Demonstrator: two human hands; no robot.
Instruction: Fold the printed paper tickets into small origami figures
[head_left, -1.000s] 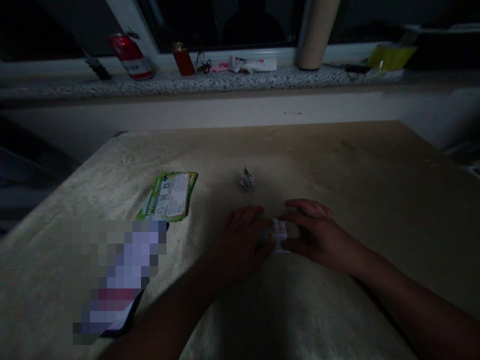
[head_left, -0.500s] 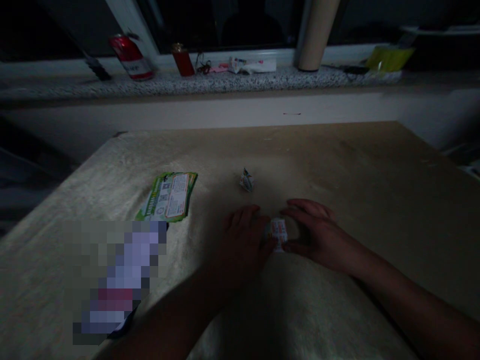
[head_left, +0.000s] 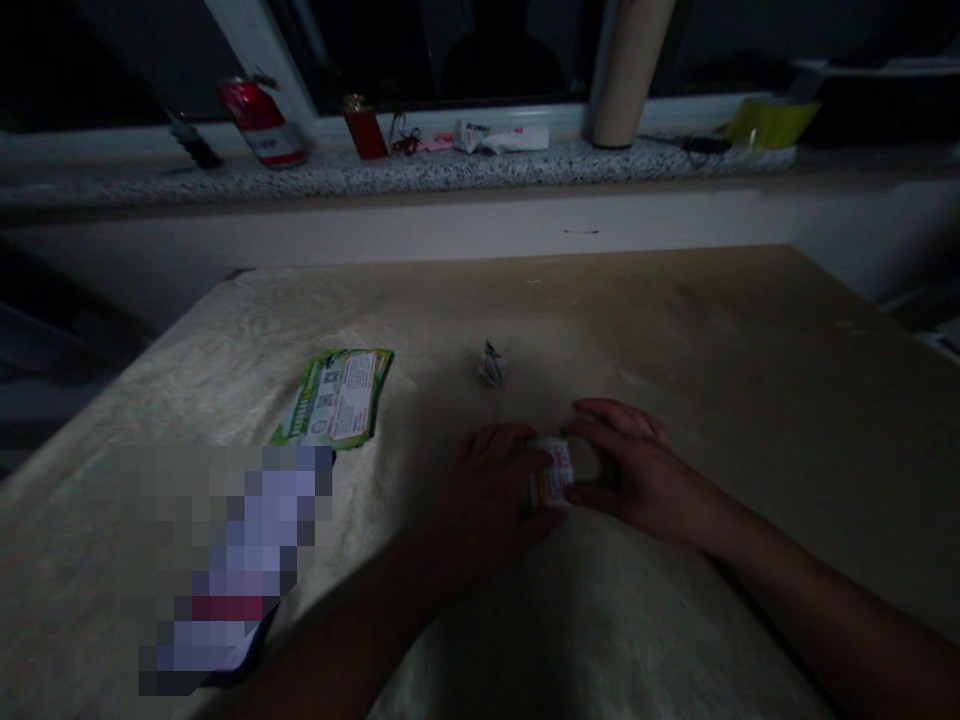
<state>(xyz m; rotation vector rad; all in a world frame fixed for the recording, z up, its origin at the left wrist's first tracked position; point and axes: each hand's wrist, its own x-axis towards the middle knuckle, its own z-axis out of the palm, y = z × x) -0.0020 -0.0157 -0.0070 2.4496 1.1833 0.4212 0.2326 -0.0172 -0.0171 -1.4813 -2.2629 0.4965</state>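
A small printed piece of paper or wrapper lies on the table between my two hands. My left hand rests on its left part, fingers bent over it. At its right edge, my right hand pinches it between thumb and fingers. Beyond the hands stands a small crumpled wrapper. A green printed packet lies flat to the left, and below it is a pixelated phone-like object.
The table has a light cloth-like cover. Behind it, the speckled sill holds a red can, a red lighter-like item, white crumpled packaging, a tan cylinder and a yellow object.
My left hand has shifted slightly right and down, its fingers now over the printed piece, whose lower left part shows more. My right hand has hardly moved.
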